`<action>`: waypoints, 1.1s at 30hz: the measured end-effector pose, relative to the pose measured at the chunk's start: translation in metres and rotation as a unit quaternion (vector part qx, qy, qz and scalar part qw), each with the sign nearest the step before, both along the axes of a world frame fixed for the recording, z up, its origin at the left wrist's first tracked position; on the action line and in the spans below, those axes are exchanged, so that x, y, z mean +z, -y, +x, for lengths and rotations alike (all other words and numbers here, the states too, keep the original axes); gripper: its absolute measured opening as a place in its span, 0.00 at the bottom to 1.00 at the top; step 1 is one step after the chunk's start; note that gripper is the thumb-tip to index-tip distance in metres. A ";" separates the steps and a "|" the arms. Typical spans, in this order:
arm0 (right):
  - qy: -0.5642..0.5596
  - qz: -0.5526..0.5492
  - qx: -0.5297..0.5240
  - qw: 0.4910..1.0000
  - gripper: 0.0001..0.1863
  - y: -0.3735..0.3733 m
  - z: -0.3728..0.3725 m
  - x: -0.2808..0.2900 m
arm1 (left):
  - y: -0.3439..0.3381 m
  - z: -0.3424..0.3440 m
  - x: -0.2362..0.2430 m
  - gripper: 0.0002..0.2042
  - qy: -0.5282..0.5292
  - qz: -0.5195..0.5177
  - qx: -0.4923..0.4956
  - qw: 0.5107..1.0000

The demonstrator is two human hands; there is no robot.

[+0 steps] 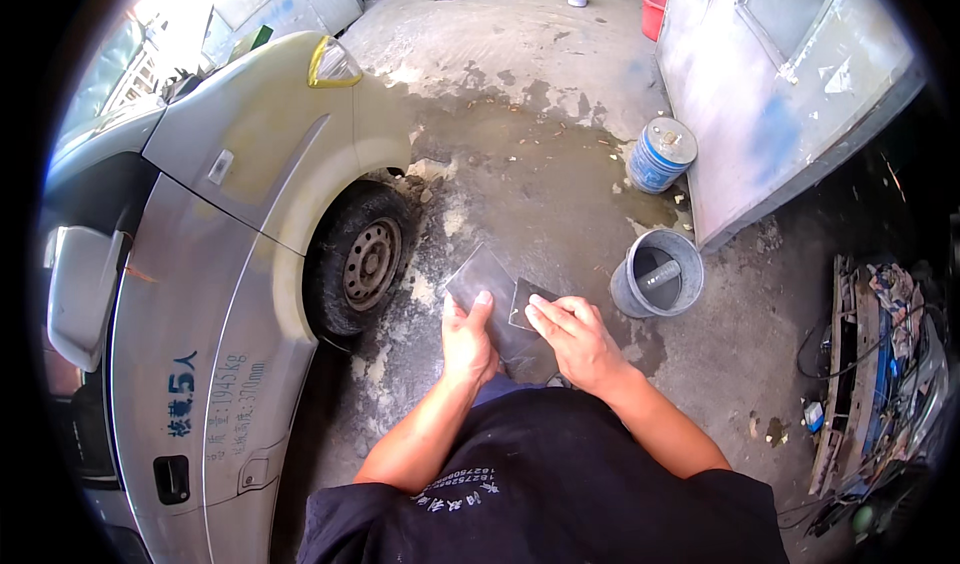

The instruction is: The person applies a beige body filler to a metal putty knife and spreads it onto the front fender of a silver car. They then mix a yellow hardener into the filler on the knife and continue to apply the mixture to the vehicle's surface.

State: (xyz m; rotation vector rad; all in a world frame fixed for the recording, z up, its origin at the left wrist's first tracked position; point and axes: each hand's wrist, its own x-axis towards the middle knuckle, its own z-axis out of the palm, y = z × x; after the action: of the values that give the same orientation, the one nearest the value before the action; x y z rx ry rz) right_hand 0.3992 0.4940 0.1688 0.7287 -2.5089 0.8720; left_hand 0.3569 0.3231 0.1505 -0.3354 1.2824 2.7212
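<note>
My left hand [467, 342] grips a dark grey flat sheet [480, 272], with the thumb lying on top of it. A smaller dark square piece [523, 302] with a pale edge is pinched between the thumb and fingers of my right hand [580, 342]. It lies over the right part of the sheet; I cannot tell whether the two touch. Both hands are in front of my body, above the floor. The exact kind of the sheet and of the square piece does not show.
A silver van [170, 294] with a yellowish front fender [300, 144] and a black front wheel [365, 259] stands at the left. Right of my hands are a grey bucket [622, 282] with dark liquid and a lidded drum [660, 154]. A large panel [740, 164] and stacked car parts [860, 384] stand farther right.
</note>
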 end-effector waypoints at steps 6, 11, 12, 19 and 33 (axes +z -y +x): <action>0.007 0.036 -0.037 0.999 0.24 -0.010 0.001 -0.017 | 0.002 0.006 0.011 0.17 -0.025 0.003 0.005 1.000; 0.144 -0.067 -0.116 0.980 0.22 -0.032 0.002 -0.024 | 0.007 -0.005 0.041 0.18 -0.040 -0.002 -0.042 0.998; 0.199 -0.146 -0.160 0.956 0.21 -0.037 0.001 -0.019 | 0.010 -0.007 0.044 0.18 -0.024 -0.003 -0.063 0.998; 0.430 -0.280 0.110 0.851 0.19 -0.045 -0.003 -0.005 | 0.001 -0.014 0.032 0.18 0.030 0.016 -0.211 0.977; 0.251 -0.169 -0.255 0.919 0.28 -0.051 -0.031 0.003 | -0.002 -0.009 0.026 0.15 -0.222 -0.519 -0.124 0.816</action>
State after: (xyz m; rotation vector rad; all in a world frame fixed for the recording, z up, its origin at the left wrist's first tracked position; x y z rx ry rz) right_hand 0.3686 0.5453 0.1713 -0.2989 -2.6484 1.3558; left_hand 0.3484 0.3247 0.1769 0.4121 2.6198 1.6587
